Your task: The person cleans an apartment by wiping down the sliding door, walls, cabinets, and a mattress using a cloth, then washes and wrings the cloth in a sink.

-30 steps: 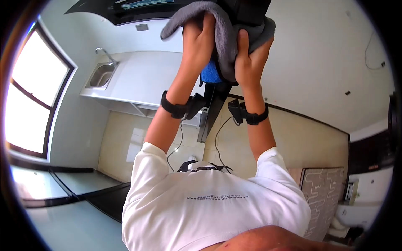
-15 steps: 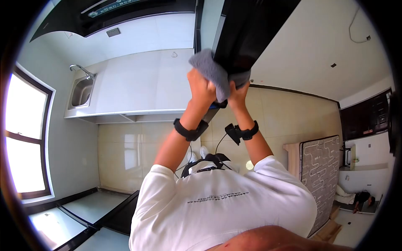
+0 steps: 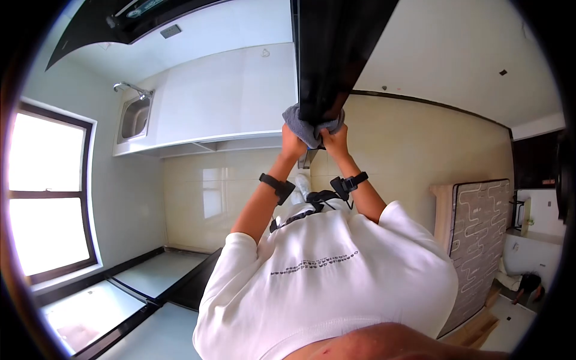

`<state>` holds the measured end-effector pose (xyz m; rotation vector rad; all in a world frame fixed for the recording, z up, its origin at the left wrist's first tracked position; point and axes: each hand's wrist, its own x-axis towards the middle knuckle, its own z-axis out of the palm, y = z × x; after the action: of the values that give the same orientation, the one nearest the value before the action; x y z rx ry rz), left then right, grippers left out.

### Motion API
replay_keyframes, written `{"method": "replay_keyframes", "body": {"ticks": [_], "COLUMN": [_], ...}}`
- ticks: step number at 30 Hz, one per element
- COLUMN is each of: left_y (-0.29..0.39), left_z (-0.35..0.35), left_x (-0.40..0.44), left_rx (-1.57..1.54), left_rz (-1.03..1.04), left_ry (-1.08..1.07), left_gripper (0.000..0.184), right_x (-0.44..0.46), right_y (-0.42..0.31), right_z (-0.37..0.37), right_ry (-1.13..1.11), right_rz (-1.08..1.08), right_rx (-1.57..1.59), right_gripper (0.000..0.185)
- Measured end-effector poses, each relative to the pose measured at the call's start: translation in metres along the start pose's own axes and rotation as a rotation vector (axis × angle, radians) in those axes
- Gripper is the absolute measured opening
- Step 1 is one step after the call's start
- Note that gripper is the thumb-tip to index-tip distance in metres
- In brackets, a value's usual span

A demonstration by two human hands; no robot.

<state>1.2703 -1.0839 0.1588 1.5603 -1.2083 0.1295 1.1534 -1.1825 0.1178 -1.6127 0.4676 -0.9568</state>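
A grey cloth (image 3: 304, 128) is folded around the near edge of a tall, glossy black door frame or panel (image 3: 330, 57). My left hand (image 3: 292, 143) grips the cloth on the left side of that edge. On the right side, my right hand (image 3: 336, 141) holds the cloth's other part, fingers closed against the black surface. Both hands are close together at about the same height. Some fingertips are hidden behind the cloth. A small blue patch shows just below, between the hands. Each wrist wears a black strap with a small device.
To the left runs a white counter (image 3: 222, 90) with a steel sink (image 3: 135, 117) and tap. A window (image 3: 51, 192) is at far left. A patterned mattress (image 3: 480, 240) stands at right, with another person (image 3: 528, 285) low beyond it. Tiled floor (image 3: 390, 150) lies below.
Both hands and the cloth have come lower and closer together along the black edge, and the cloth now wraps it more tightly. The view has shifted, with the counter appearing further right and higher.
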Motion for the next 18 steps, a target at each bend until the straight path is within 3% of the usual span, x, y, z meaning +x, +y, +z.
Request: {"method": "replay_keyframes", "body": {"ticks": [3, 5, 8, 13, 14, 15, 16, 17, 18], "left_y": [0.003, 0.023, 0.046, 0.122, 0.121, 0.133, 0.123, 0.161, 0.153], "left_z": [-0.009, -0.020, -0.042, -0.077, -0.081, -0.084, -0.085, -0.099, -0.085], "left_x": [0.024, 0.048, 0.083, 0.146, 0.161, 0.172, 0.183, 0.198, 0.214], "left_rx": [0.022, 0.023, 0.011, -0.148, -0.138, -0.315, -0.113, -0.489, -0.458], "left_rz": [-0.050, 0.102, 0.128, 0.300, 0.421, 0.398, 0.404, 0.260, 0.422], "left_ry": [-0.173, -0.034, -0.074, 0.189, 0.219, 0.198, 0.196, 0.017, 0.323], "left_gripper": [0.049, 0.036, 0.024, 0.023, 0.021, 0.022, 0.016, 0.018, 0.020], "right_x": [0.014, 0.022, 0.042, 0.079, 0.091, 0.101, 0.109, 0.118, 0.132], "right_y": [-0.014, -0.033, -0.078, -0.159, -0.177, -0.197, -0.225, -0.235, -0.262], "right_z": [0.000, 0.005, 0.015, 0.023, 0.024, 0.024, 0.025, 0.018, 0.011], "right_ry": [0.048, 0.061, 0.157, 0.248, 0.252, 0.253, 0.268, 0.244, 0.113], "right_rz": [-0.140, -0.226, -0.310, -0.464, -0.500, -0.517, -0.559, -0.652, -0.518], "right_rx": [-0.035, -0.064, 0.026, 0.158, 0.169, 0.177, 0.204, 0.130, 0.028], "right_gripper": [0.041, 0.039, 0.038, 0.034, 0.033, 0.032, 0.028, 0.025, 0.039]}}
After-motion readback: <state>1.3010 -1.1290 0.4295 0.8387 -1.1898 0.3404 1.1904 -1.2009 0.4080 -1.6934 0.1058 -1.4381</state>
